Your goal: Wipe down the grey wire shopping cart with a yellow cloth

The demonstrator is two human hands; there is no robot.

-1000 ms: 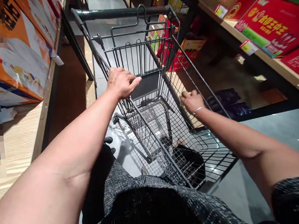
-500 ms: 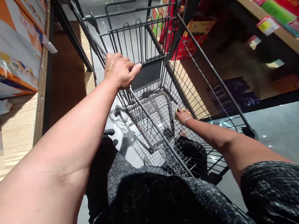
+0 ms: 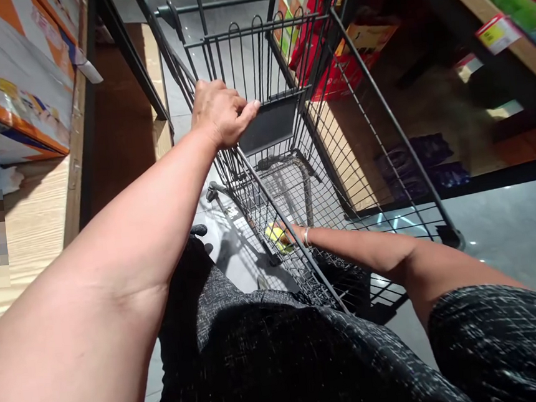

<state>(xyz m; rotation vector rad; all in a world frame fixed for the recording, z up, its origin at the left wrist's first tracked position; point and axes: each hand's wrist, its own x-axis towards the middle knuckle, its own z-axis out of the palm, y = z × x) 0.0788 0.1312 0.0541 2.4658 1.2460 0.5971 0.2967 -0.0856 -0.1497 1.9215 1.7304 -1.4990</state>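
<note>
A grey wire shopping cart (image 3: pixel 306 207) stands tilted across the view in front of me. My left hand (image 3: pixel 225 112) is wrapped round the cart's side rail, near the dark panel (image 3: pixel 268 126). My right hand (image 3: pixel 295 233) reaches down inside the basket, a bracelet on its wrist. A yellow-green cloth (image 3: pixel 278 236) is in its fingers, against the wire mesh on the near left side. Wires and the top rail partly cover this hand.
Orange and white boxes (image 3: pixel 8 80) sit on a wooden shelf (image 3: pixel 29 215) at the left. Red packages (image 3: pixel 337 79) and purple packs (image 3: pixel 426 162) lie on shelving at the right. A price tag (image 3: pixel 497 34) hangs on the upper right shelf edge.
My right hand has moved left across the basket to the near side, and more of the yellow-green cloth shows. My left hand stays on the rail. The view has shifted slightly.
</note>
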